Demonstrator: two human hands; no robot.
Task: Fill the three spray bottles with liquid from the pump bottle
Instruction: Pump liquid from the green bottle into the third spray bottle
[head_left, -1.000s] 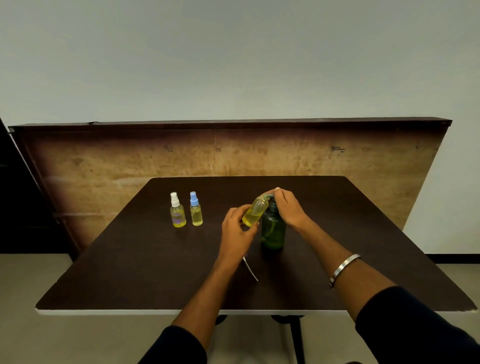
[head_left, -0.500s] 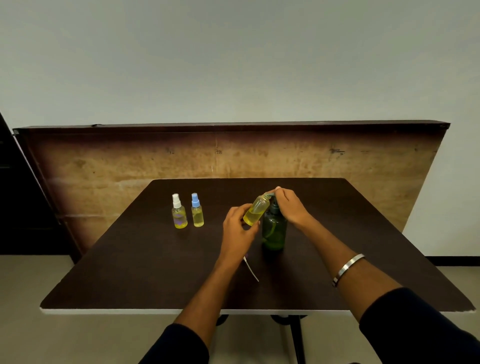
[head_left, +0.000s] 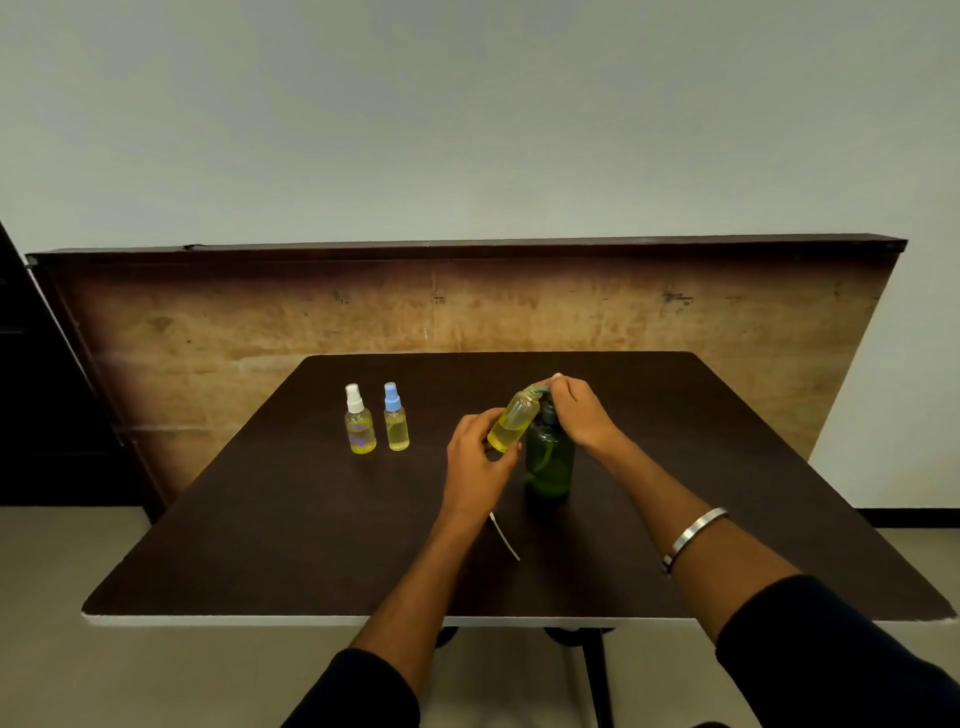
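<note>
- The left hand (head_left: 475, 457) gripped an uncapped spray bottle (head_left: 511, 422), fingers curled round its lower half, tilting its mouth against the pump spout.
- The right hand (head_left: 579, 413) rested on top of the green pump bottle (head_left: 549, 460), fingers bent over the pump head.
- The pump bottle stood near the middle of the dark table (head_left: 270, 545), well back from every edge.
- Two capped spray bottles, white-topped (head_left: 358, 422) and blue-topped (head_left: 396, 420), stood side by side to the left, apart from the hands.
- A white dip tube (head_left: 505, 536) lay beside the left wrist, towards the near edge.
- A wooden panel (head_left: 260, 322) stood beyond the far edge.
</note>
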